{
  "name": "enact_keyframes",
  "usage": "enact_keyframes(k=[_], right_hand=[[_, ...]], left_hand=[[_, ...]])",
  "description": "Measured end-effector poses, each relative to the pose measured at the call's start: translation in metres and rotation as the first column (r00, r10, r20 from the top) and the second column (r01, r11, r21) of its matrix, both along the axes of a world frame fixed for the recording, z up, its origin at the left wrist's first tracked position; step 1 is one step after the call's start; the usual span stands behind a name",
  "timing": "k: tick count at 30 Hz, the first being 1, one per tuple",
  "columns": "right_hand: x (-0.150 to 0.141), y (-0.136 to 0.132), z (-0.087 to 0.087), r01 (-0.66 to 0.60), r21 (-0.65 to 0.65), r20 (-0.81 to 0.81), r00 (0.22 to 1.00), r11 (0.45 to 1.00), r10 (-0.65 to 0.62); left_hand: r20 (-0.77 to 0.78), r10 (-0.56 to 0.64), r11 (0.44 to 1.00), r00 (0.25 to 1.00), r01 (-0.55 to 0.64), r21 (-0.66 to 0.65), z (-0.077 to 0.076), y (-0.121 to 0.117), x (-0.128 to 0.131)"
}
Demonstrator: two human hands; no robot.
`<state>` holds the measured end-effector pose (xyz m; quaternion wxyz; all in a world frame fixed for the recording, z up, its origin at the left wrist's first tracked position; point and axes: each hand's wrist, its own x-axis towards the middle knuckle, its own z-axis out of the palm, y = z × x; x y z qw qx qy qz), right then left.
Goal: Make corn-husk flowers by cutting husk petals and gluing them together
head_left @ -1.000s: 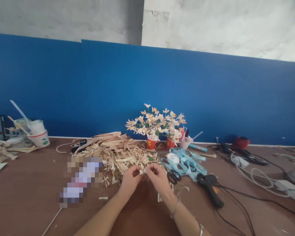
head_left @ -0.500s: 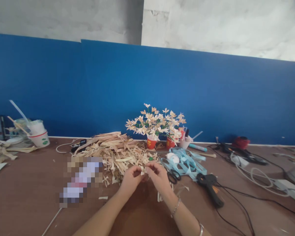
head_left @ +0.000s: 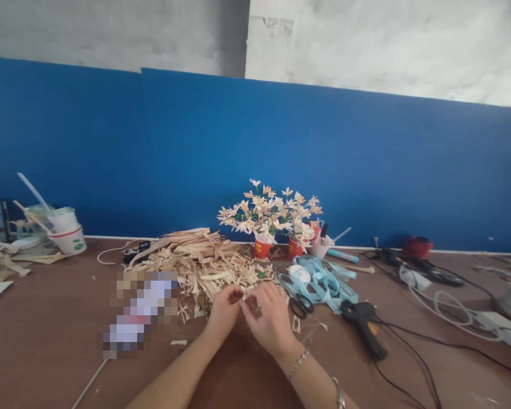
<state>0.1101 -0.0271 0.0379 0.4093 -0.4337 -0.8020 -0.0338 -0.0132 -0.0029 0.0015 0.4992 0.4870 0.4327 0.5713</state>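
My left hand (head_left: 223,311) and my right hand (head_left: 271,316) meet at the fingertips, just in front of the husk pile. Both are closed in a pinch on a small pale husk piece (head_left: 243,297), most of which the fingers hide. Past them spreads a heap of dried husk strips and cut petals (head_left: 221,267). Behind it stand pale husk flowers (head_left: 259,213) on green stems, in red paper cups (head_left: 262,249). Black-handled scissors (head_left: 300,307) lie beside my right hand.
Tangled blue ribbon (head_left: 323,281) and a black glue gun (head_left: 364,329) with its cable lie to the right. Farther right are white cords and a power strip (head_left: 505,332). On the left are a blurred-out object (head_left: 140,315) and a white cup (head_left: 70,240). A blue partition (head_left: 323,153) closes the back.
My right hand has turned over the small husk piece, its back now more toward me, and covers more of it. My left hand has shifted slightly.
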Motion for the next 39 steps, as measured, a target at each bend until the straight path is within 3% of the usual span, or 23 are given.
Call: enact_keyframes(k=[5, 14, 26, 39], right_hand=[[0.004, 0.003, -0.001, -0.026, 0.045, 0.038, 0.999, 0.999, 0.024], [0.009, 0.003, 0.0, -0.044, 0.052, 0.005, 0.999, 0.998, 0.044], [0.014, 0.004, 0.001, -0.084, 0.148, 0.047, 0.996, 0.985, 0.078], [0.017, 0.009, 0.001, -0.186, 0.073, -0.179, 0.964, 0.98, 0.197]], left_hand=[[0.015, -0.033, 0.998, 0.999, 0.034, -0.056, 0.005, -0.003, 0.001], [0.28, -0.137, 0.956, 0.95, 0.201, -0.215, 0.009, -0.005, 0.001], [0.422, -0.248, 0.895, 0.872, 0.373, -0.244, 0.012, -0.006, -0.003], [0.484, -0.287, 0.86, 0.827, 0.445, -0.251, 0.014, -0.006, -0.008]])
